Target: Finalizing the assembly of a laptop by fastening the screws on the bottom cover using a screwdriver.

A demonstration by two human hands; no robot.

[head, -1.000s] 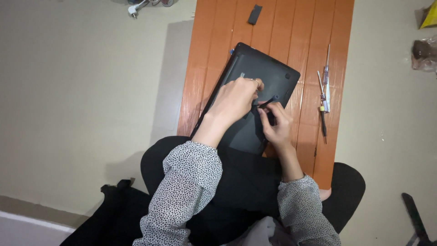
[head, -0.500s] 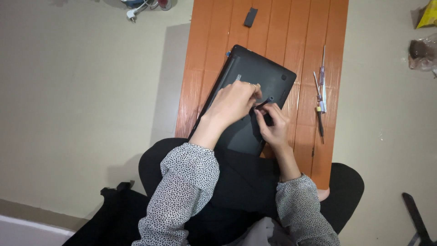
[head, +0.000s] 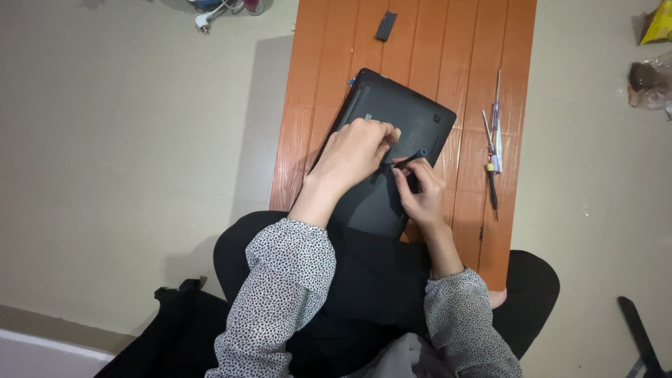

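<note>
The right hand pinched a thin dark tool with a blue tip, its point on the underside of a flat black laptop. The left hand lay on that same underside with fingers curled loosely, grasping nothing that I could see. The laptop rested tilted on an orange wooden slatted table. Just beside it, to the right, lay slim screwdrivers. A small dark rectangular piece lay near the far edge.
</note>
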